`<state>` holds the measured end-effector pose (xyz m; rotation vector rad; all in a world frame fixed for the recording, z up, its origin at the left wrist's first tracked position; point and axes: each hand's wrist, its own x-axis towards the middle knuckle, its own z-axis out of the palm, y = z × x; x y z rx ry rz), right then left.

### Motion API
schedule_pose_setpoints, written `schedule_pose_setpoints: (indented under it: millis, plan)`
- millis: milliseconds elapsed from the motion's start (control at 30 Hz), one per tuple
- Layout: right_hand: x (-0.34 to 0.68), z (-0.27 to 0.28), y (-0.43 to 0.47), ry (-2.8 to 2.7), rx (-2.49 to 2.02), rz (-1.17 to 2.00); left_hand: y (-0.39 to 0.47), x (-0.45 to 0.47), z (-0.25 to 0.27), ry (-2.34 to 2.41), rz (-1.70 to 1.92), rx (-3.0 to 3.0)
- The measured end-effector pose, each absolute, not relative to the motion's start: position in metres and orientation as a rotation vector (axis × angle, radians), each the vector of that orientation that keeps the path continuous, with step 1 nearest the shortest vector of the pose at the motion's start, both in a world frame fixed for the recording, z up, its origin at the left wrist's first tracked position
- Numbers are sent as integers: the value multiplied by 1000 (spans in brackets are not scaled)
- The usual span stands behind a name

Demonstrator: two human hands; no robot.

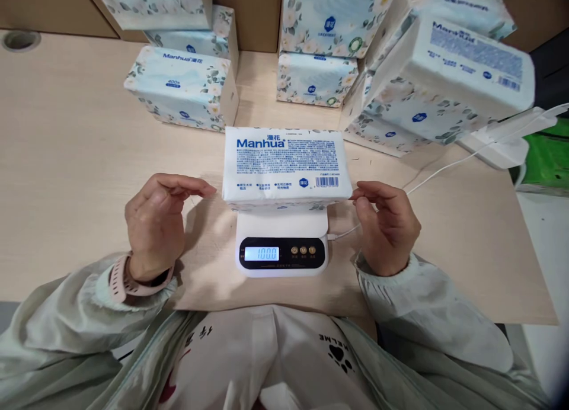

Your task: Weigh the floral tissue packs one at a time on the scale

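Observation:
A pack of tissues (287,164) with blue Manhua print rests across a white kitchen scale (282,223), hiding most of its platform. The lit display (262,254) seems to read 100.0. To the left of the pack, my left hand (162,220) is open, its fingers pointing at the pack with a small gap between. My right hand (389,223) is open at the pack's right end; its fingertips are very close to the lower right corner, and I cannot tell whether they touch it. Neither hand grips anything.
More tissue packs stand behind: a group at back left (182,87), a stack at back middle (317,78) and a pile at back right (444,84). A white cable (438,172) runs from the scale to a power strip (502,149). A round desk hole (21,40) sits far left.

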<state>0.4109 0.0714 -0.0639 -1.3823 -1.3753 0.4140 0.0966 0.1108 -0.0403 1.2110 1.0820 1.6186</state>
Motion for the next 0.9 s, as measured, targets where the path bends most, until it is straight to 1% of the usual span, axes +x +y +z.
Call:
schedule_pose_setpoints:
  millis: [333,733,900]
  plan:
    - [413,-61,73,-1478,-1280,412,122,87,-55,909,1654,1338]
    - [420,-61,71,-1510,-1231,453,114,86,-46,1033,1577,1278]
    - [420,-60,70,-1497,-1223,461,116,87,-46,990,1583,1285]
